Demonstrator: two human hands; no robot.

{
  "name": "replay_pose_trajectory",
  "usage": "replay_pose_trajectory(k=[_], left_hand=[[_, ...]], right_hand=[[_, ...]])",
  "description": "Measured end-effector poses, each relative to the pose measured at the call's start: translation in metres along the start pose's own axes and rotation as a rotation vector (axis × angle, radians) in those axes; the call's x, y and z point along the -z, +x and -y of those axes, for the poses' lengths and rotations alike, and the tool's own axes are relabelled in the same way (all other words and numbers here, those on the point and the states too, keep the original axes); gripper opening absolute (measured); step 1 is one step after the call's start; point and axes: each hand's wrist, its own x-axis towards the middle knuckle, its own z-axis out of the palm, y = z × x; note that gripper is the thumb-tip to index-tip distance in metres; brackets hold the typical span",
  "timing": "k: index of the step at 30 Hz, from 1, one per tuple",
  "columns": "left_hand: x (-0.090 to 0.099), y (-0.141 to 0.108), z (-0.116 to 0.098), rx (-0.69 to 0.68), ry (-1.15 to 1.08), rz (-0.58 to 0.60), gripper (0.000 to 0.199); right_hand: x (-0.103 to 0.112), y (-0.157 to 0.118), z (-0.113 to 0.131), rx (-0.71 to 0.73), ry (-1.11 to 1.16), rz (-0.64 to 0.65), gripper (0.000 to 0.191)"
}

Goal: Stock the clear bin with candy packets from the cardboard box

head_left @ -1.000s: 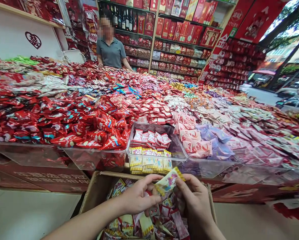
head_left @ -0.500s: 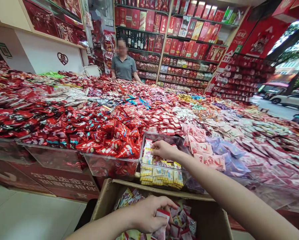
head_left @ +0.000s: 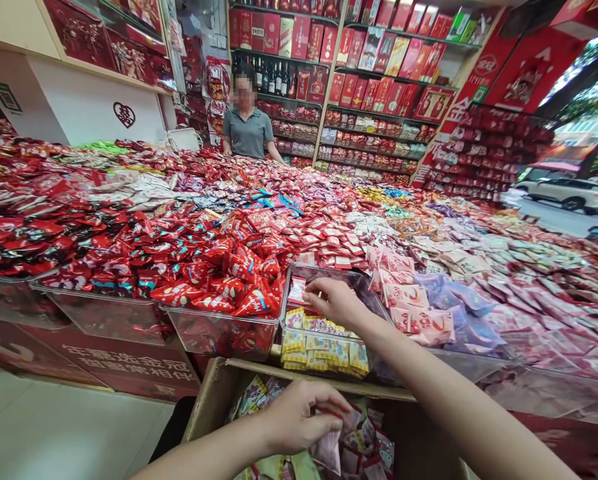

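Observation:
Over the open cardboard box, my left hand has its fingers curled round a small pinkish candy packet. More mixed packets lie in the box below it. My right hand is above the clear plastic bin, its fingertips pinched on the edge of a red and white packet. Yellow and white packets fill the front of that bin, stacked in rows.
Red candy packets heap the bin on the left; pink packets and purple packets lie to the right. A person in a grey shirt stands behind the display, before shelves.
A red and white packet now shows at my right fingertips, over the yellow ones. My left hand has closed further round its packet, whose red end no longer shows.

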Motion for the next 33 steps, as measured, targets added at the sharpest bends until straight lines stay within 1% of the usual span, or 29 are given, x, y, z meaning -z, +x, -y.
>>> replay_pose_trajectory(k=[1, 3, 4, 5, 6, 8, 10, 11, 13, 15, 19, 21, 23, 24, 26, 28, 31, 33], left_hand=[[0.000, 0.001, 0.000, 0.006, -0.068, -0.037, 0.022], [0.000, 0.004, 0.002, 0.000, -0.194, -0.099, 0.023], [-0.001, 0.005, 0.002, -0.016, -0.242, -0.134, 0.024], [-0.002, 0.006, 0.002, -0.034, -0.282, -0.169, 0.025], [-0.003, 0.006, 0.002, -0.048, -0.315, -0.203, 0.026], [-0.005, 0.008, 0.001, -0.048, -0.377, -0.248, 0.029], [-0.007, 0.009, 0.000, -0.028, -0.393, -0.261, 0.028], [-0.009, 0.010, -0.001, -0.021, -0.380, -0.259, 0.026], [-0.011, 0.010, -0.001, -0.020, -0.338, -0.252, 0.021], [-0.014, 0.010, 0.000, -0.021, -0.319, -0.253, 0.020], [-0.017, 0.009, -0.001, -0.037, -0.319, -0.286, 0.023], [-0.016, 0.008, -0.003, -0.052, -0.312, -0.321, 0.023], [-0.013, 0.008, -0.005, -0.054, -0.317, -0.354, 0.023], [-0.011, 0.009, -0.005, -0.057, -0.323, -0.361, 0.024], [-0.007, 0.009, -0.006, -0.088, -0.332, -0.342, 0.026], [-0.004, 0.008, -0.006, -0.156, -0.305, -0.275, 0.031], [0.002, 0.006, -0.007, -0.248, -0.148, -0.130, 0.030], [0.004, 0.005, -0.007, -0.240, -0.117, -0.067, 0.029]], right_hand=[[0.006, -0.009, 0.007, 0.033, 0.038, -0.101, 0.014], [0.014, -0.040, 0.022, 0.056, 0.122, -0.267, 0.015], [0.014, -0.060, 0.028, 0.039, 0.156, -0.310, 0.017], [0.011, -0.082, 0.033, 0.009, 0.181, -0.322, 0.018], [0.005, -0.104, 0.037, -0.041, 0.193, -0.308, 0.019], [-0.013, -0.143, 0.038, -0.212, 0.242, -0.249, 0.015], [-0.032, -0.170, 0.035, -0.404, 0.383, -0.147, 0.020], [-0.041, -0.177, 0.031, -0.476, 0.473, -0.090, 0.023], [-0.051, -0.182, 0.025, -0.543, 0.620, 0.002, 0.027], [-0.052, -0.179, 0.020, -0.568, 0.690, 0.037, 0.029], [-0.046, -0.175, 0.019, -0.586, 0.814, -0.027, 0.026], [-0.045, -0.179, 0.020, -0.539, 0.913, -0.030, 0.024], [-0.047, -0.184, 0.020, -0.483, 0.944, -0.031, 0.031], [-0.047, -0.187, 0.019, -0.452, 0.899, -0.048, 0.032], [-0.048, -0.191, 0.017, -0.374, 0.709, -0.130, 0.025], [-0.047, -0.192, 0.015, -0.247, 0.519, -0.228, 0.022], [-0.044, -0.190, 0.013, -0.076, 0.381, -0.365, 0.032], [-0.043, -0.189, 0.013, -0.029, 0.337, -0.426, 0.037]])
